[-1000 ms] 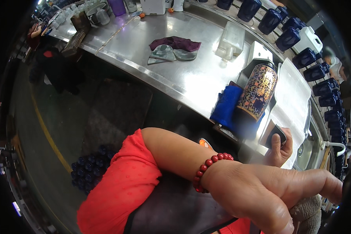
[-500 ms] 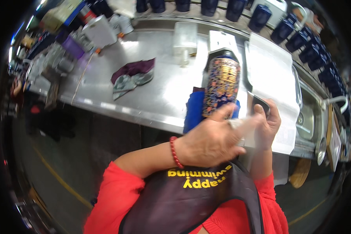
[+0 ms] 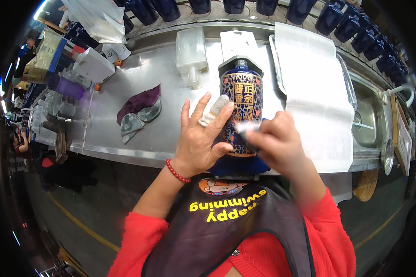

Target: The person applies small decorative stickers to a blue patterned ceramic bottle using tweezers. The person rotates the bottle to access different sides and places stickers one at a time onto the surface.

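A dark blue bottle with a gold, red and blue pattern lies in front of me, its neck pointing away. It rests in a dark holder, with blue cloth under its near end. My left hand is spread at the bottle's left side, thumb near its lower part. Pale wrapping covers one of its fingers. My right hand, blurred, closes on a small dark tool over the bottle's lower right. A whitish smear shows by those fingers; its kind is unclear.
White sheets cover a tray on the right, beside a sink. A purple and grey cloth lies left on the steel table. Behind the bottle stands a clear plastic container. Several blue bottles line the far edge.
My left hand has moved away from my right hand to the bottle's left side, fingers spread. My right hand has moved left onto the bottle with the dark tool. The view has shifted.
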`<state>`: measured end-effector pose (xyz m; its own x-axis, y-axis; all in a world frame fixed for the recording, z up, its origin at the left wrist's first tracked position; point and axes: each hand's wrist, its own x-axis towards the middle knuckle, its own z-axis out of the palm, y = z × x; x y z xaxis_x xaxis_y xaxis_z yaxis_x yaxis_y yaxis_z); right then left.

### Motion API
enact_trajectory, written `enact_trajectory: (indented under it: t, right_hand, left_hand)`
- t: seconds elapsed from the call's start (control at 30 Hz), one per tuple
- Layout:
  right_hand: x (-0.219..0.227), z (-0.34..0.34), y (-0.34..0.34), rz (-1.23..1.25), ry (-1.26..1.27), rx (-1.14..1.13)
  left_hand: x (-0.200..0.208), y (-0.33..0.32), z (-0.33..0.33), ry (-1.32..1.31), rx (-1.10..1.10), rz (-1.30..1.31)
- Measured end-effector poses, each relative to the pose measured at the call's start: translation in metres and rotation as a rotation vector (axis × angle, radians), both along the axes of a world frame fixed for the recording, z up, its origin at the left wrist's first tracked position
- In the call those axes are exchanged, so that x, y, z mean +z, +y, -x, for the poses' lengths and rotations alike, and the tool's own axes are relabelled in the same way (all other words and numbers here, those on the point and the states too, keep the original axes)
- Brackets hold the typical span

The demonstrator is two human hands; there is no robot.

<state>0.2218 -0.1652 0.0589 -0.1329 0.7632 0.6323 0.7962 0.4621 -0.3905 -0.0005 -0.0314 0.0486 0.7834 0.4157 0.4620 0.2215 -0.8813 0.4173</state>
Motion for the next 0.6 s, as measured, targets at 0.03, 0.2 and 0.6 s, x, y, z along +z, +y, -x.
enact_trajectory:
  t: [0.03,0.2,0.6]
  right_hand:
    - [0.013,-0.001,0.006,0.04,-0.062,0.175]
    - [0.044,-0.011,0.048,0.272,0.514,-0.091]
    - [0.054,-0.004,0.061,-0.183,-0.272,-0.074]
  left_hand:
    - [-0.003,-0.001,0.001,-0.018,-0.008,0.038]
    - [-0.018,-0.004,0.0,-0.1,-0.027,0.195]
    - [-0.042,-0.015,0.018,0.03,-0.036,0.223]
